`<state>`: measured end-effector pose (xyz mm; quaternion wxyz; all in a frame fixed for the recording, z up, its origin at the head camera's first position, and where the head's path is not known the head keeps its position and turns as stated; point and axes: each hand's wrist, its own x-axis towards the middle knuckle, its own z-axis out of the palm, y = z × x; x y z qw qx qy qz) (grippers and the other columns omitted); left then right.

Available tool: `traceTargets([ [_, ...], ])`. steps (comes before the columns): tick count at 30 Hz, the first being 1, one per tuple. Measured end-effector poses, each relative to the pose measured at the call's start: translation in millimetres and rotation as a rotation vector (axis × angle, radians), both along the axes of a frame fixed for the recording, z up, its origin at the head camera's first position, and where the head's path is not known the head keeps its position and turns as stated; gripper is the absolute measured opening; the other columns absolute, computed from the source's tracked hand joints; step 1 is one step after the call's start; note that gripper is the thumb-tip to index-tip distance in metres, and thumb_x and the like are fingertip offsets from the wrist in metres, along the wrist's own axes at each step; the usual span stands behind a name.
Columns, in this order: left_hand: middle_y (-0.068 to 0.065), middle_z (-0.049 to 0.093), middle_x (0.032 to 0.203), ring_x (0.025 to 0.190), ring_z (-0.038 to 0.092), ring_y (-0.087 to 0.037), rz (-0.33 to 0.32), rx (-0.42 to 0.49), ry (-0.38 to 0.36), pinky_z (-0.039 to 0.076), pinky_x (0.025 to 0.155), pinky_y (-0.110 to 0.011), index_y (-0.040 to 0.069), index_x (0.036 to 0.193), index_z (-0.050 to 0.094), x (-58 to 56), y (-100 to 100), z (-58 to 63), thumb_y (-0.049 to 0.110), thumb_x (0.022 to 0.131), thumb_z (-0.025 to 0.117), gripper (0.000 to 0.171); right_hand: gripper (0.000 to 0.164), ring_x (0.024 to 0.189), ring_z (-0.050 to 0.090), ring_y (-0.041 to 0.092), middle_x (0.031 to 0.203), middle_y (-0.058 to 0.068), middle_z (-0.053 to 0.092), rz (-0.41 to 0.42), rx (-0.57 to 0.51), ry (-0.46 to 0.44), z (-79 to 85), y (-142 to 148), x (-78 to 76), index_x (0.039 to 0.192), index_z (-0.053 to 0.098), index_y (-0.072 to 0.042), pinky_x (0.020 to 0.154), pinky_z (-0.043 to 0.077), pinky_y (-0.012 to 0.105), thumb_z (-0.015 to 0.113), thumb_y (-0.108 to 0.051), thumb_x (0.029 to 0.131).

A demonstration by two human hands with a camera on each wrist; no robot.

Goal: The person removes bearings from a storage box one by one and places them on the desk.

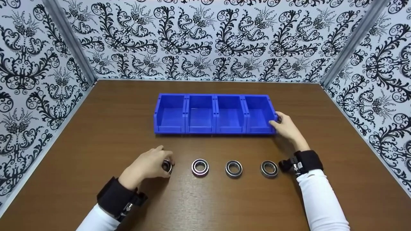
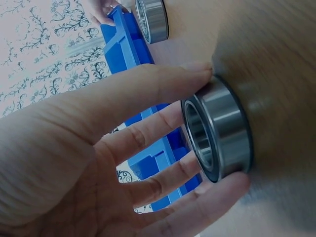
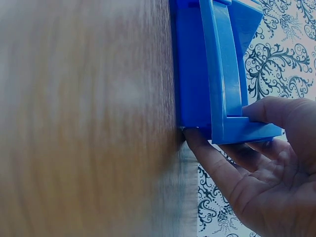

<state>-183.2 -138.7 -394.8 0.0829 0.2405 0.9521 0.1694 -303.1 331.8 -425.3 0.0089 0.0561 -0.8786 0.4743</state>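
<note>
My left hand pinches a steel ball bearing between thumb and fingers, low over the wooden table. In the left wrist view the thumb lies on one side of the ring and a fingertip on the other. With thumb and fingers, my right hand grips the right end wall of a blue four-part bin. The thumb is on the inner side of that wall in the right wrist view, the fingers outside and beneath. The bin's compartments hold nothing visible.
Three more bearings lie flat in a row in front of the bin: one bearing nearest the left hand, a middle bearing, and a right bearing close to the right wrist strap. Patterned walls enclose the brown table at back and sides.
</note>
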Motion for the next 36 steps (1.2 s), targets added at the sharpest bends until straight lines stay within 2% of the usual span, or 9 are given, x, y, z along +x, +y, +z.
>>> traceTargets([
  [14, -0.008, 0.06, 0.101, 0.094, 0.064, -0.038, 0.004, 0.0, 0.012, 0.057, 0.08, -0.056, 0.016, 0.094, 0.071, 3.3, -1.4, 0.6, 0.014, 0.068, 0.096, 0.036, 0.053, 0.128, 0.054, 0.039, 0.147, 0.04, 0.047, -0.019, -0.001, -0.047, 0.0, -0.5, -2.0, 0.151, 0.032, 0.02, 0.087, 0.047, 0.012, 0.049, -0.002, 0.106],
  [25, -0.009, 0.061, 0.102, 0.095, 0.064, -0.038, 0.004, -0.005, 0.013, 0.057, 0.078, -0.057, 0.015, 0.095, 0.071, 3.5, -2.9, -0.7, 0.014, 0.068, 0.095, 0.036, 0.05, 0.116, 0.061, 0.033, 0.138, 0.039, 0.055, -0.02, 0.032, -0.024, 6.2, -2.9, 2.9, 0.147, 0.041, 0.018, 0.083, 0.05, 0.014, 0.054, -0.004, 0.104],
  [28, -0.011, 0.062, 0.106, 0.099, 0.064, -0.04, 0.003, -0.009, 0.001, 0.057, 0.08, -0.059, 0.015, 0.097, 0.071, 2.4, -3.2, -0.3, 0.016, 0.071, 0.095, 0.035, 0.051, 0.119, 0.061, 0.036, 0.14, 0.038, 0.055, -0.022, 0.045, -0.036, 7.3, -2.7, 3.7, 0.148, 0.04, 0.018, 0.086, 0.05, 0.016, 0.055, -0.005, 0.105],
  [32, -0.02, 0.065, 0.12, 0.116, 0.063, -0.047, -0.001, -0.008, -0.023, 0.056, 0.089, -0.062, 0.015, 0.098, 0.072, 0.1, -3.8, 1.1, 0.021, 0.078, 0.092, 0.029, 0.053, 0.122, 0.059, 0.04, 0.142, 0.039, 0.053, -0.016, 0.046, -0.048, 8.4, -1.7, 3.9, 0.15, 0.038, 0.017, 0.088, 0.051, 0.019, 0.055, -0.007, 0.106],
  [36, -0.022, 0.065, 0.122, 0.121, 0.061, -0.049, -0.02, -0.014, -0.031, 0.054, 0.093, -0.062, 0.014, 0.1, 0.073, -1.7, -3.7, 2.9, 0.024, 0.085, 0.087, 0.023, 0.054, 0.123, 0.059, 0.041, 0.142, 0.039, 0.053, -0.007, 0.05, -0.05, 9.7, -1.9, 4.0, 0.15, 0.037, 0.017, 0.089, 0.051, 0.019, 0.056, -0.008, 0.106],
])
